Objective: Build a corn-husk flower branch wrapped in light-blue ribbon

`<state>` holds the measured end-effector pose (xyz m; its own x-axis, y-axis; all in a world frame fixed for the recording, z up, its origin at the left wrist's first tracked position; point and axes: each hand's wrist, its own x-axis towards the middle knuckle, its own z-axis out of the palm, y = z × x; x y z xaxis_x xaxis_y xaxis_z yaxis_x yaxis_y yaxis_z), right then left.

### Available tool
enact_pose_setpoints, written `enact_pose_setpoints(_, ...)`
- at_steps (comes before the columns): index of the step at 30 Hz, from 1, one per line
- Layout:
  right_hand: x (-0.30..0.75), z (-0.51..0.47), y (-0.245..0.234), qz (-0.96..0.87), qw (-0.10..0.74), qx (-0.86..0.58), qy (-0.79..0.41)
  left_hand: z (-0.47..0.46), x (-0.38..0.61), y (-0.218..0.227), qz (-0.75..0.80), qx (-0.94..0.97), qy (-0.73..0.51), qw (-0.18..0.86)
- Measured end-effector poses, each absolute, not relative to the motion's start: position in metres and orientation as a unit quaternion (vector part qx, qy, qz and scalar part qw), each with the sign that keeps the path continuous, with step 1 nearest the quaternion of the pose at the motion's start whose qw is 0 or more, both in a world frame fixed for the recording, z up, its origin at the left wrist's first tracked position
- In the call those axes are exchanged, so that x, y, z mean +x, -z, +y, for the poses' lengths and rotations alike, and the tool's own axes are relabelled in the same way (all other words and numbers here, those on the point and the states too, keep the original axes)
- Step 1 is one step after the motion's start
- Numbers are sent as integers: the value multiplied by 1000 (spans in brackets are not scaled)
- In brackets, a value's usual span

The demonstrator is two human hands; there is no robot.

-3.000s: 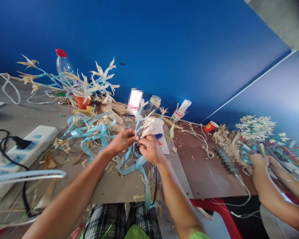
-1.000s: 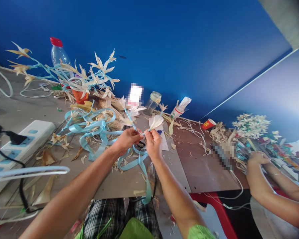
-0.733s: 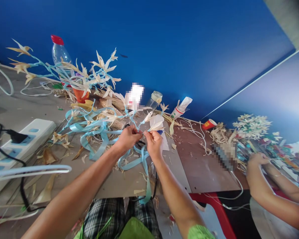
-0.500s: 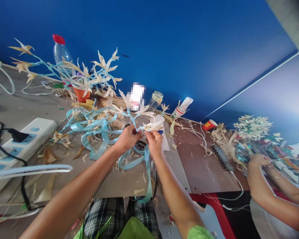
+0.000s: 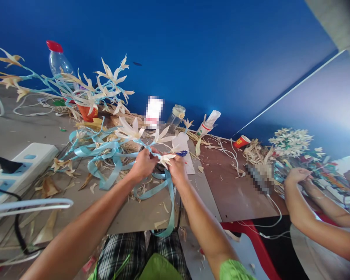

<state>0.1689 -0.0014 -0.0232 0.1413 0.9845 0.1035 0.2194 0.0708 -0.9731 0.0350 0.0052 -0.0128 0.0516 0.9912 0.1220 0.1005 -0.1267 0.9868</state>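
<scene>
My left hand (image 5: 142, 165) and my right hand (image 5: 176, 170) meet above the table, both closed on a thin stem wrapped in light blue ribbon. Pale husk flowers (image 5: 130, 131) stick out from that stem to the upper left. A small husk flower (image 5: 165, 158) sits between my fingertips. The light blue ribbon (image 5: 169, 202) hangs down from my hands over the table edge toward my lap.
Loose blue ribbon loops (image 5: 102, 153) and husk scraps cover the grey table (image 5: 128, 214). A bottle with a red cap (image 5: 56, 58), a white power strip (image 5: 20, 165), a glass jar (image 5: 175, 116) and paper cups (image 5: 240, 141) stand around. Another person's arms (image 5: 312, 221) work at the right.
The flowered stem has swung down and leftward in my hands, and my hands have turned it while staying together. The view has shifted slightly right. The other person's hand rose a little.
</scene>
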Motion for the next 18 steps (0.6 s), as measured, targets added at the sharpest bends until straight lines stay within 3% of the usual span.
enact_pose_setpoints(9,166,-9,13,-537,441,-529,-487,14,26,11,538,535,-504,412)
enact_pose_setpoints(18,163,-16,8,-660,421,-515,-349,14,22,10,584,542,-493,349)
